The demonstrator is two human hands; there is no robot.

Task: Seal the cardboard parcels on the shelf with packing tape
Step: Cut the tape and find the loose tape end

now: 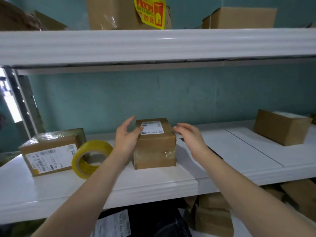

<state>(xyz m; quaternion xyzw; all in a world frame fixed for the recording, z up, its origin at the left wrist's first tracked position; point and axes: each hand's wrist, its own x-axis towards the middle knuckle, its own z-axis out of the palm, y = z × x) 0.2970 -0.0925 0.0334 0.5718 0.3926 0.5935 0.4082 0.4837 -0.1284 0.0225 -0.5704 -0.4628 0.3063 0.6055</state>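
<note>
Fingers (129,121) of left hand (125,139) and right hand (191,135) spread, flanking parcel (155,146), left perhaps touching.

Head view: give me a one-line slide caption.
Left hand touches a small labelled parcel on the white shelf; right hand hovers open beside it, yellow tape roll at left.

A teal painted wall (188,96) backs the white shelf (230,147), with an upper shelf board (153,45) overhead. At the left edge, daylight (8,100) glares beside a grey metal upright (24,103).
</note>
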